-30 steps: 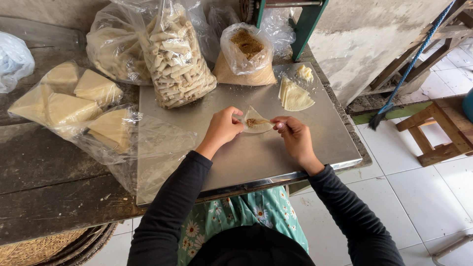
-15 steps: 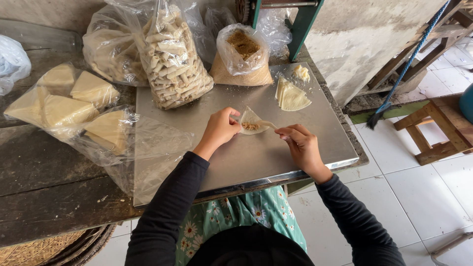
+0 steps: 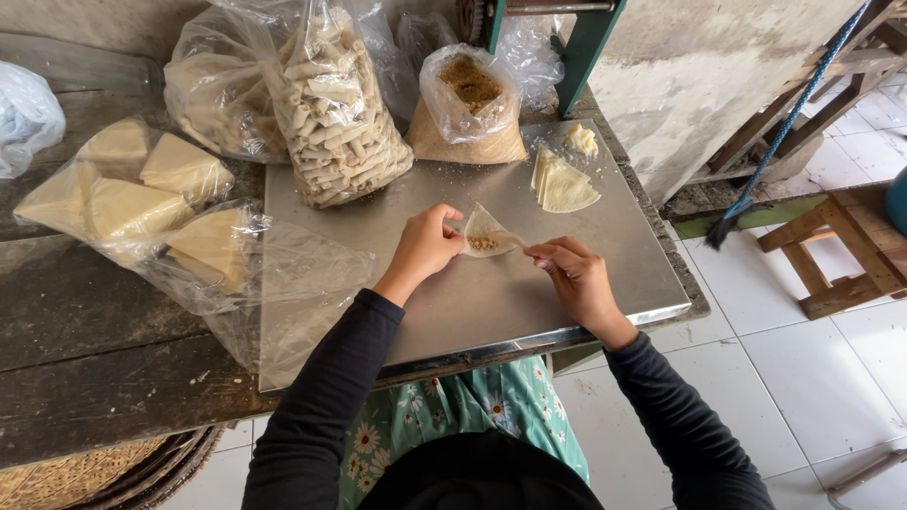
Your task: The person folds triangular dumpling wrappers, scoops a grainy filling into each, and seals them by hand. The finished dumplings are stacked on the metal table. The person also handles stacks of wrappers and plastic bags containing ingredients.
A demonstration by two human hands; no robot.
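A thin triangular pastry wrapper [image 3: 484,231] with brown filling on it lies on the steel sheet [image 3: 491,302]. My left hand [image 3: 427,244] pinches its left edge. My right hand [image 3: 572,274] holds its right corner with the fingertips. A small stack of pale wrappers [image 3: 562,182] sits farther back on the sheet, a lump of dough [image 3: 582,140] beside it. A clear bag of brown filling [image 3: 470,106] stands behind the wrapper.
A bag of finished rolls [image 3: 335,118] stands at the sheet's back left. Bags of folded triangles [image 3: 142,194] lie on the dark wooden table [image 3: 85,368]. A wooden stool [image 3: 836,250] and a broom [image 3: 756,179] stand on the white tiled floor at right.
My right hand has drawn a little right and towards me, pulling the wrapper's corner. The left hand stays on the wrapper's left edge.
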